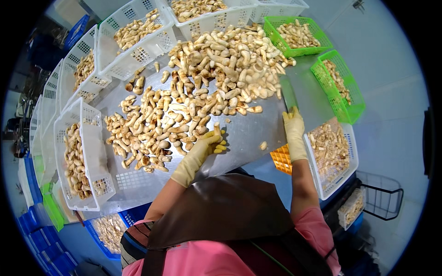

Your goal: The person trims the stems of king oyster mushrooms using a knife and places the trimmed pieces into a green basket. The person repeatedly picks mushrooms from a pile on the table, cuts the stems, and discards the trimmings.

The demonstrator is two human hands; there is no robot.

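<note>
My left hand (203,146), in a pale yellow rubber glove, holds a single mushroom (217,129) upright between thumb and fingers. It is over the near part of the metal table (241,138). My right hand (294,129), gloved the same way, grips a knife whose broad blade (288,91) points away from me; the handle is hidden in my fist. A big heap of pale, brown-stained mushrooms (224,65) covers the far middle of the table. A looser spread of mushrooms (148,124) lies to the left of my left hand.
White perforated crates (138,57) of mushrooms line the far and left edges, another (91,148) standing near left. Green baskets (302,51) hold mushrooms at far right. A white crate of trimmings (354,155) stands beside my right forearm, an orange crate (281,159) below the table edge.
</note>
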